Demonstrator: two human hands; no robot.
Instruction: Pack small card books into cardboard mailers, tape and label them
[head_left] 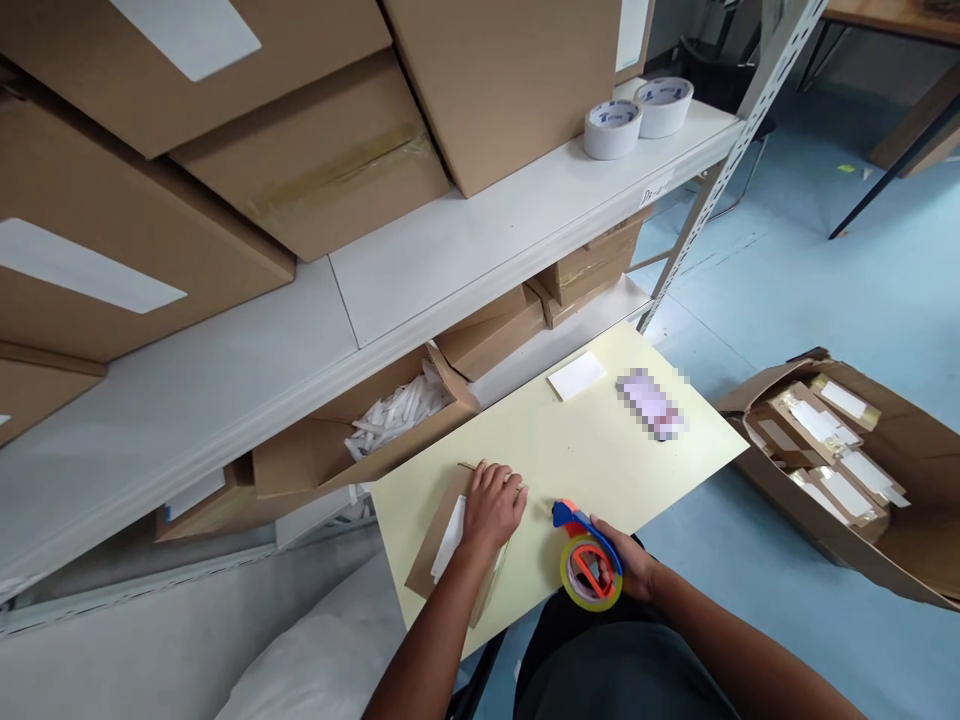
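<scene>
My left hand [495, 508] lies over a small cardboard box [429, 545] at the left end of the pale yellow table [581, 465]. Its fingers curl over the box's far right part, and my forearm covers much of the rest. A white label [448, 545] shows on the box's top. In my right hand [634, 568], near the table's front edge, is a blue and orange tape dispenser [587, 545] with a roll of yellowish tape. The dispenser is apart from the box, to its right.
A white card stack [576, 376] and a blurred-out flat item [649, 403] lie on the table. Behind it stands a shelf [487, 230] with large cartons [517, 90] and two tape rolls [613, 130]. An open carton [795, 540] on the floor at right holds several small boxes.
</scene>
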